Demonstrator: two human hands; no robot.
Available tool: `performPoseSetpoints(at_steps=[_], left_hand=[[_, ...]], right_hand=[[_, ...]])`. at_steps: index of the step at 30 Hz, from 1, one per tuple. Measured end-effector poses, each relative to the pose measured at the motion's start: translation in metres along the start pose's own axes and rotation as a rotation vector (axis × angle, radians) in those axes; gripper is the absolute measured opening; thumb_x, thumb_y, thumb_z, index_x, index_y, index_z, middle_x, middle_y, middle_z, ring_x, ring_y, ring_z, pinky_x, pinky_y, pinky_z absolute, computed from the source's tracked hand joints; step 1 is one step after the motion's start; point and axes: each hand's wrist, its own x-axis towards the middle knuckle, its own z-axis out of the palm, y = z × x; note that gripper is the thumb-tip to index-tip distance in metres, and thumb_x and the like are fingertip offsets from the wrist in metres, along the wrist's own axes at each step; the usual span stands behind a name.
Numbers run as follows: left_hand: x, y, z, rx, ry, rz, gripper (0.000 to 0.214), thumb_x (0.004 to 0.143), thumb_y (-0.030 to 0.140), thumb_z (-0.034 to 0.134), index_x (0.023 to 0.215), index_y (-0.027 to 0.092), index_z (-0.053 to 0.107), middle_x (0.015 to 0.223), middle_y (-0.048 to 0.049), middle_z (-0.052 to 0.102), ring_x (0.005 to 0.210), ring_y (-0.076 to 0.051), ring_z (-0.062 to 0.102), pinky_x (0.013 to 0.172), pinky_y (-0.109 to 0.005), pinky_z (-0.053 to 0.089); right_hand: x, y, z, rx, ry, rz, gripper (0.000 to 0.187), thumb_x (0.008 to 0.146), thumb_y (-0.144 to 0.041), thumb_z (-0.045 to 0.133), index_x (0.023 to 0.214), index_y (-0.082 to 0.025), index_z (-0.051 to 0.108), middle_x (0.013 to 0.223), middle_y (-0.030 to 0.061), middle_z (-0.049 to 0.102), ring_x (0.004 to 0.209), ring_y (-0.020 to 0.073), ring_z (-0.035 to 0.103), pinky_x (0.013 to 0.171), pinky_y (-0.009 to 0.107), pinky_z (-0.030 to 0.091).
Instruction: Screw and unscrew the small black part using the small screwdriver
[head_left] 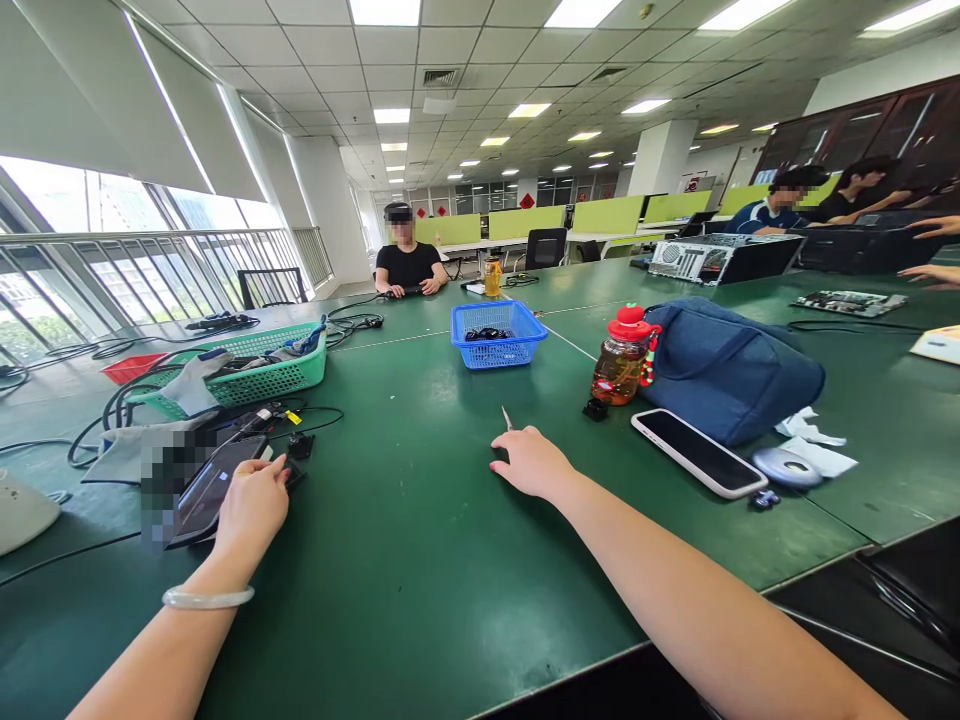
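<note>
"Handling the dark flat device (pixel 212 495), are we?"

"Apparently: our left hand (pixel 253 502) bends over its edge on the green table (pixel 405 610), finger and thumb nearly meeting; we can't tell whether they grip anything"

"And our right hand (pixel 534 462)?"

"It covers the rear of a slim pointed metal tool (pixel 507 416), short of the blue basket (pixel 501 354); grasped or loose, we can't tell"

"Then our next move seems to call for a sure hold"

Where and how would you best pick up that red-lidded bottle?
Probably around the middle of the bottle, coming from the left: it stands upright, its rounded body shows below the red lid, and the navy bag crowds its right side.
</note>
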Motion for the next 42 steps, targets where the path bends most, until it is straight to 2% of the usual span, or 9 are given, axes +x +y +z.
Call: performPoseSetpoints(at_steps=[4,8,14,19,26,34,42], left_hand=[[-0.001,0.003,-0.004,0.076,-0.064,0.029,0.053,0.093,0.036,0.029,0.119,0.012,0.068,0.122,-0.0196,0.061,0.1,-0.03,0.063,0.086,-0.041,0.051],[0.0,0.002,-0.008,0.13,-0.113,0.08,0.061,0.088,0.048,0.041,0.127,0.006,0.063,0.126,-0.0244,0.06,0.114,-0.036,0.058,0.092,-0.045,0.049],[-0.006,0.009,-0.024,0.176,-0.138,0.073,0.055,0.091,0.042,0.038,0.131,0.012,0.061,0.124,-0.0224,0.064,0.106,-0.038,0.063,0.086,-0.048,0.05],[-0.011,0.017,-0.033,0.177,-0.063,0.092,0.059,0.096,0.043,0.027,0.136,0.012,0.056,0.118,-0.023,0.067,0.104,-0.038,0.064,0.085,-0.049,0.05],[-0.01,0.021,-0.032,0.137,-0.128,0.049,0.059,0.096,0.046,0.027,0.132,0.012,0.058,0.115,-0.0236,0.066,0.099,-0.037,0.066,0.08,-0.045,0.051],[-0.01,0.018,-0.033,0.153,-0.07,0.059,0.058,0.097,0.042,0.02,0.135,0.016,0.055,0.116,-0.0207,0.067,0.094,-0.034,0.067,0.081,-0.046,0.05],[-0.007,0.011,-0.022,0.248,-0.214,0.108,0.057,0.095,0.043,0.026,0.129,0.013,0.061,0.101,-0.0209,0.072,0.094,-0.035,0.068,0.078,-0.043,0.051]], right_hand=[[0.0,0.0,0.0,0.001,-0.004,-0.001,0.041,0.09,-0.037,0.059,0.128,-0.021,0.063,0.126,0.0073,0.066,0.121,0.0265,0.051,0.097,0.037,0.046],[-0.001,-0.001,-0.002,0.002,-0.009,0.002,0.041,0.091,-0.037,0.058,0.128,-0.021,0.063,0.127,0.0078,0.065,0.121,0.0267,0.05,0.096,0.037,0.047],[-0.001,-0.001,-0.003,0.005,-0.014,0.001,0.041,0.091,-0.036,0.058,0.128,-0.022,0.063,0.128,0.0073,0.065,0.122,0.027,0.05,0.095,0.038,0.047],[-0.001,0.0,-0.001,0.005,-0.009,-0.007,0.041,0.091,-0.036,0.058,0.128,-0.021,0.063,0.127,0.0075,0.065,0.122,0.0269,0.049,0.097,0.038,0.046],[-0.002,-0.001,-0.003,0.011,-0.011,0.002,0.041,0.09,-0.036,0.058,0.128,-0.021,0.063,0.127,0.0073,0.065,0.122,0.027,0.049,0.096,0.038,0.047],[-0.001,0.0,-0.002,0.002,-0.011,-0.006,0.04,0.091,-0.036,0.058,0.128,-0.022,0.063,0.129,0.0065,0.065,0.123,0.0276,0.049,0.095,0.039,0.047],[-0.002,-0.001,-0.002,-0.002,-0.013,-0.005,0.04,0.091,-0.036,0.058,0.127,-0.021,0.063,0.128,0.0068,0.065,0.122,0.0275,0.05,0.097,0.038,0.047]])
